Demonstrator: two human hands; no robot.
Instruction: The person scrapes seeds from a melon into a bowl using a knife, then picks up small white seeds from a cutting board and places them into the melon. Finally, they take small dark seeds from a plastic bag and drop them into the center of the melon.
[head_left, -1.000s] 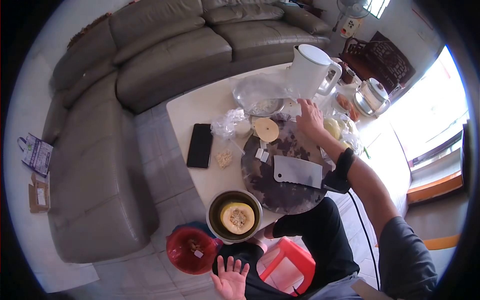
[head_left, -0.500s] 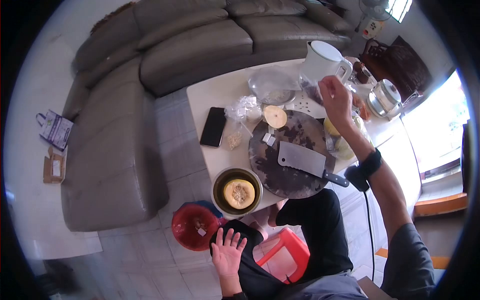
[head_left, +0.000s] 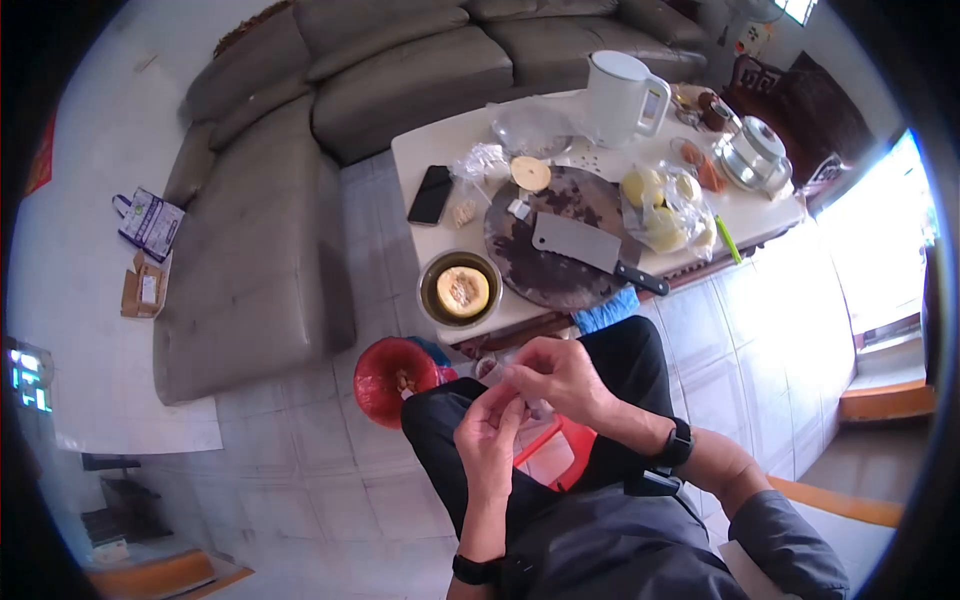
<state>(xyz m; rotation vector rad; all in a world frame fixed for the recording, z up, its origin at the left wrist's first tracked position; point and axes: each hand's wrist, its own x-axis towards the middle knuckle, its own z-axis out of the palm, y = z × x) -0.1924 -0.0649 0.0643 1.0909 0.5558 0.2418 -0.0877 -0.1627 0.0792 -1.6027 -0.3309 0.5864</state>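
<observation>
Close together above my lap, both hands are on a small clear plastic bag (head_left: 487, 368) with dark reddish contents. My right hand (head_left: 565, 380) is closed, pinching the bag between thumb and fingers. My left hand (head_left: 488, 432) has its fingers curled against the bag from the other side. Beyond them, a cleaver (head_left: 577, 242) lies on a round dark cutting board (head_left: 540, 275), handle toward the near right. A halved yellow melon (head_left: 463, 291), cut face up with seeds showing, sits in a metal bowl (head_left: 428, 296) at the table's near left corner.
On the table (head_left: 415, 150) are a phone (head_left: 430, 195), a pale cut slice (head_left: 531, 173), bagged yellow-green fruit (head_left: 660, 205), a white pitcher (head_left: 617, 100), a glass pot (head_left: 755, 155) and a green-handled tool (head_left: 727, 240). A red bin (head_left: 385, 365) stands left of my knee, a red stool (head_left: 570, 455) below.
My right hand has come back from the far side of the table to my lap with the plastic bag. My left hand, spread before, has risen to meet it and curled its fingers.
</observation>
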